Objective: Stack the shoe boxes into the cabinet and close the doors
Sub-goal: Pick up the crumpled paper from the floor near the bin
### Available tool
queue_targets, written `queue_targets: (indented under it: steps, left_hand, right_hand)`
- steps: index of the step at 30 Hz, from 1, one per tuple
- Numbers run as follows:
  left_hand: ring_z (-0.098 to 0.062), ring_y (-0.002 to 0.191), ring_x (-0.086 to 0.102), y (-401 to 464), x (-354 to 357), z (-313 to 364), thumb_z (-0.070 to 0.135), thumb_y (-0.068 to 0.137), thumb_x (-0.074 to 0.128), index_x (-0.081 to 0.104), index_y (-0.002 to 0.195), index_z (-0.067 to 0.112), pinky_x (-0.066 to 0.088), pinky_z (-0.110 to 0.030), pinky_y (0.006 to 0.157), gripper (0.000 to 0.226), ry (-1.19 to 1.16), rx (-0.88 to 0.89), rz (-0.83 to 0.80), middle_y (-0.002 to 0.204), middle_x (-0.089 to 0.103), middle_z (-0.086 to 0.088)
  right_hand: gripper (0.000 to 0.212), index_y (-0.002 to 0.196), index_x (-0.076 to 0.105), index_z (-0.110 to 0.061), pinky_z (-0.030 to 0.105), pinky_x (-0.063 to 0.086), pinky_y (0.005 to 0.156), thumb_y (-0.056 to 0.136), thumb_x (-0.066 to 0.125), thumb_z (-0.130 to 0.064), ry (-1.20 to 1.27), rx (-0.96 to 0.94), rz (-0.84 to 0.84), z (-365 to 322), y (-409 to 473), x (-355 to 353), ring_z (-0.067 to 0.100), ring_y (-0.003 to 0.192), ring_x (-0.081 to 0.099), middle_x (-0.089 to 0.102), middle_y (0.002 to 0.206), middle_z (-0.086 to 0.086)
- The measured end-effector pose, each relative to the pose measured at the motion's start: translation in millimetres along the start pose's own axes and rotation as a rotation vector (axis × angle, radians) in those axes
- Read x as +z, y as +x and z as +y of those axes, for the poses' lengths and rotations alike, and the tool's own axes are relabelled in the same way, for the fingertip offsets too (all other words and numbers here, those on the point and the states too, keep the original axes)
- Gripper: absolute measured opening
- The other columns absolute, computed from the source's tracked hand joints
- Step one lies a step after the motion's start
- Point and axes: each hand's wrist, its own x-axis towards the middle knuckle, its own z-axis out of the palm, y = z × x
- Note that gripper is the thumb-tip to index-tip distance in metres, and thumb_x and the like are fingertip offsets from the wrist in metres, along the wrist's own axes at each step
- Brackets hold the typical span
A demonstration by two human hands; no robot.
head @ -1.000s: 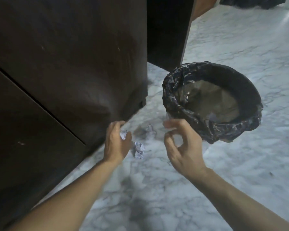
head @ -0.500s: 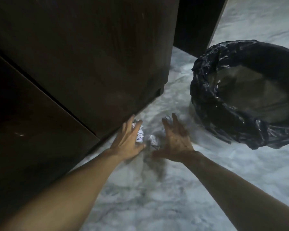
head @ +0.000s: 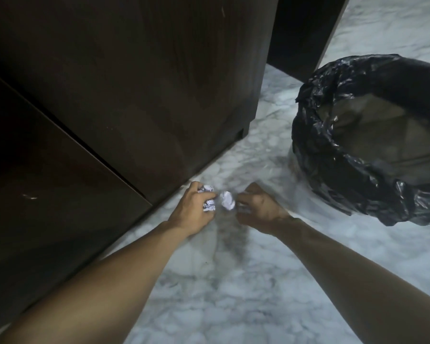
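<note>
Head view: both arms reach down to the marble floor [head: 233,306] at the foot of the cabinet [head: 139,100]. Its dark doors appear shut, with only a thin seam between the two panels. No shoe boxes are in sight, so where they lie cannot be told from here.

The left hand [head: 191,209] sits right at the cabinet's bottom edge. Its fingers are curled round a paper wad [head: 208,205], crumpled and white with dark print; a second bit of paper shows at its fingertips, whether a separate scrap or part of the same wad I cannot tell. The right hand [head: 258,209] lies just beside it, further from the cabinet, its fingers also curled. It seems to pinch some paper at its inner side, though blur and shadow hide exactly how. A loose wad [head: 227,203] lies on the floor between the two hands, touching or nearly touching both, and seems about equally close to each.

The bin [head: 368,135], lined with a black bag, stands near the cabinet's corner, to the right of the hands and further from the person. Its open mouth tilts toward the camera. The right hand is clearly the nearer one to it; the left would have to cross over the right arm to reach.

Judging by this, the work here is clearing scraps, not stacking. The next move likely runs rightward and away from the person, from the cabinet's foot to the bin.
</note>
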Motion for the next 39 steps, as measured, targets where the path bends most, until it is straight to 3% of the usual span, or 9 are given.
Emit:
queue_targets:
  steps: [5,9,15,20,23,28,31,35,39]
  left_hand:
    - [-0.021,0.088,0.061,-23,-2,9,0.012,0.069,0.064,0.075,0.08,0.015,0.042,-0.017,0.076,0.016,-0.046,-0.004,-0.023,0.1,0.049,-0.003]
    - [-0.018,0.095,0.06,-37,-2,19,0.009,0.071,0.067,0.077,0.094,0.019,0.036,-0.01,0.076,0.026,-0.078,-0.065,-0.01,0.108,0.05,-0.006]
    - [-0.024,0.134,0.029,-41,-4,32,0.034,0.057,0.073,0.033,0.145,0.034,0.048,-0.039,0.094,0.096,0.032,-0.193,-0.133,0.149,0.01,0.003]
    - [-0.029,0.134,0.024,-30,-2,46,0.036,0.074,0.074,0.021,0.149,0.039,0.047,-0.041,0.092,0.092,0.205,-0.119,-0.199,0.151,0.005,-0.002]
    - [-0.027,0.133,0.025,-21,2,47,0.032,0.084,0.067,0.029,0.146,0.041,0.046,-0.041,0.091,0.073,0.236,-0.101,-0.209,0.151,0.009,-0.002]
    - [-0.025,0.121,0.037,-18,8,41,0.011,0.089,0.053,0.057,0.118,0.026,0.044,-0.034,0.075,0.033,0.217,-0.029,-0.108,0.136,0.033,0.001]
    - [-0.026,0.119,0.043,-20,12,35,0.011,0.088,0.06,0.061,0.119,0.02,0.048,-0.038,0.086,0.033,0.128,-0.031,-0.068,0.132,0.042,-0.004]
    - [-0.024,0.116,0.045,-23,7,34,0.006,0.086,0.063,0.059,0.125,0.021,0.038,-0.024,0.091,0.042,0.001,-0.019,-0.024,0.121,0.049,-0.006]
    - [-0.028,0.109,0.053,-22,-17,44,-0.001,0.083,0.066,0.062,0.125,0.015,0.033,-0.017,0.091,0.045,-0.066,0.074,0.122,0.113,0.055,-0.01]
  right_hand:
    - [0.016,0.092,0.067,-0.014,0.034,0.05,0.066,0.079,0.068,-0.022,-0.053,0.03,0.017,-4,-32,11,0.037,0.075,0.063,0.05,0.108,0.01]
    - [0.024,0.105,0.066,-0.016,0.027,0.043,0.067,0.081,0.065,-0.02,-0.053,0.203,0.128,-8,-42,8,0.037,0.085,0.065,0.05,0.116,0.012]
    - [0.095,0.149,0.025,-0.033,0.038,0.049,0.091,0.07,0.077,-0.047,-0.149,0.327,0.048,-10,-49,-5,0.036,0.114,0.058,0.032,0.142,0.012]
    - [0.126,0.152,0.016,-0.027,0.039,0.05,0.095,0.053,0.087,-0.056,-0.149,0.246,0.005,3,-41,6,0.036,0.116,0.057,0.029,0.142,0.016]
    - [0.113,0.151,0.025,-0.025,0.037,0.049,0.096,0.059,0.089,-0.044,-0.155,0.229,-0.011,2,-28,5,0.037,0.112,0.058,0.031,0.137,0.02]
    - [0.056,0.122,0.059,-0.016,0.03,0.051,0.086,0.072,0.081,-0.026,-0.125,0.219,0.011,5,-17,5,0.032,0.1,0.061,0.041,0.125,0.014]
    - [0.035,0.103,0.067,-0.01,0.03,0.052,0.079,0.071,0.077,-0.019,-0.067,0.192,0.049,12,-20,7,0.032,0.093,0.062,0.048,0.115,0.015]
    - [0.016,0.086,0.067,-0.009,0.034,0.055,0.068,0.073,0.072,-0.017,-0.037,0.114,0.098,7,-33,3,0.032,0.081,0.065,0.056,0.106,0.014]
    - [0.017,0.087,0.069,-0.012,0.035,0.055,0.072,0.074,0.078,-0.02,0.015,0.04,0.21,-32,-53,-32,0.03,0.075,0.066,0.053,0.107,0.009]
